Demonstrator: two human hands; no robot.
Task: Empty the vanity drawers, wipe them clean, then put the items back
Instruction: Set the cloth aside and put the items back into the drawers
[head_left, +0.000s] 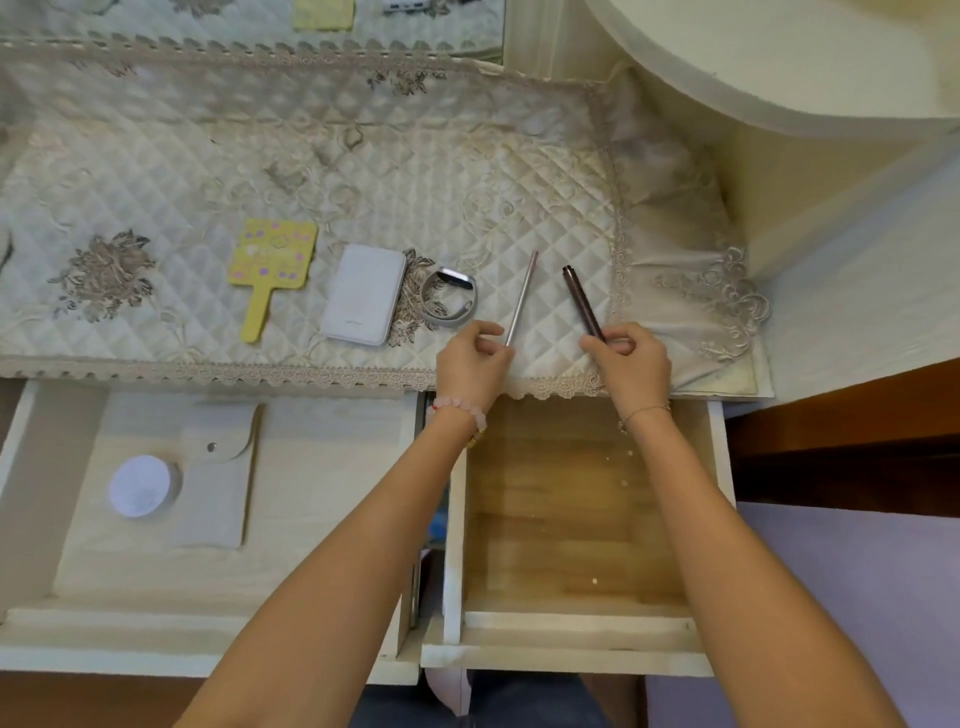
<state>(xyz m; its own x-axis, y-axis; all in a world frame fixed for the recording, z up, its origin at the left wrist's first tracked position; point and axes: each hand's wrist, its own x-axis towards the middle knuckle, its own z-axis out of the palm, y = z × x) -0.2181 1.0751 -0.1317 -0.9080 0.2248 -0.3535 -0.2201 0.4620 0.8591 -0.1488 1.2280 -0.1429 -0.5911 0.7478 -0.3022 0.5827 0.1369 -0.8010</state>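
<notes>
The left hand is pinching the near end of a slim silver pencil between thumb and fingertips, and the right hand is pinching the near end of a dark brown pen-shaped tube the same way. Both sticks are lying on the quilted cloth that is covering the vanity top, just beside each other and angling apart toward their far ends. Left of them on the cloth are lying a grey wristband, a white power bank and a yellow hand mirror dotted with pink and purple shapes. The power bank is carrying a faint mark near its near edge, too small to read. Below the cloth's lace hem both drawers are standing open. The forearms are crossing over the right drawer, whose wooden floor is showing only a few pale specks. The left drawer is holding a round white tin touching a white snap pouch.
</notes>
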